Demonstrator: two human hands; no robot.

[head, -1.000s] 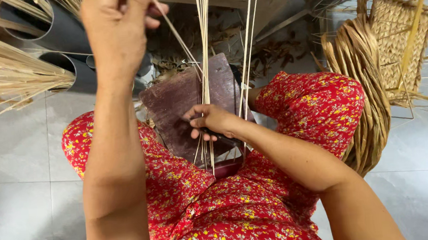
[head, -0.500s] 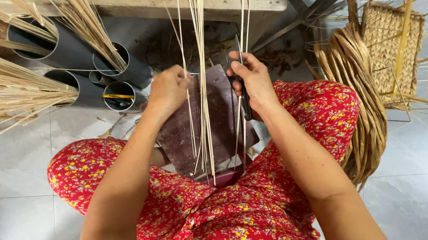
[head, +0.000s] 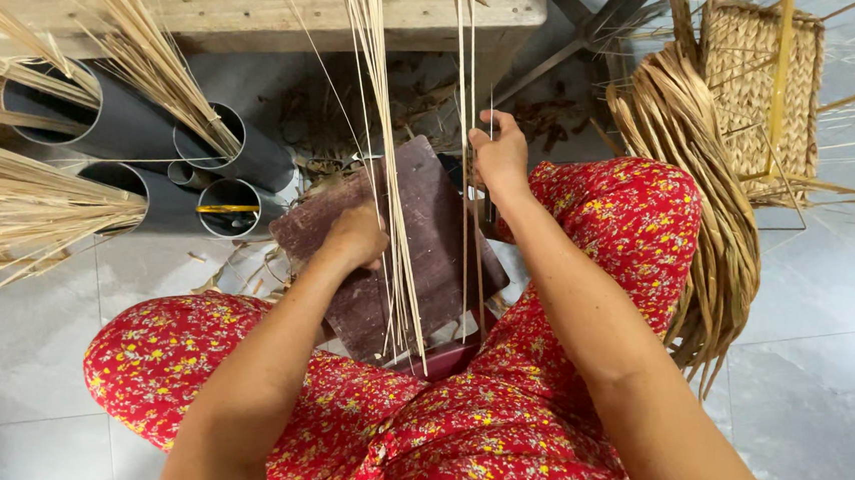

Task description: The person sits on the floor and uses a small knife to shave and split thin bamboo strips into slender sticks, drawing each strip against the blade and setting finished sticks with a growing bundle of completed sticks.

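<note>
Left hand: the left hand is seen closed on the near-left edge of a dark maroon board, just beside a bundle of thin pale strands.
Right hand: the right hand is closed around a few separate strands at the board's far-right edge; a dark object below its palm cannot be made out.
Strands: both sets are stretched from beyond the hands down across the board, their cut ends lying just past its near edge.
Board: it is propped tilted over the lap, between knees covered in red flowered cloth.
Floor: pale grey tiles are seen left and right of the hands, with dry scraps scattered beyond the board.
Worktop: a rough wooden worktop is set beyond both hands, with dark metal legs beyond the right hand.
Tubes: grey pipes lie left of the left hand, stuffed with straw stalks.
Right side: a coil of flat dried leaves and a woven basket are placed right of the right hand.
</note>
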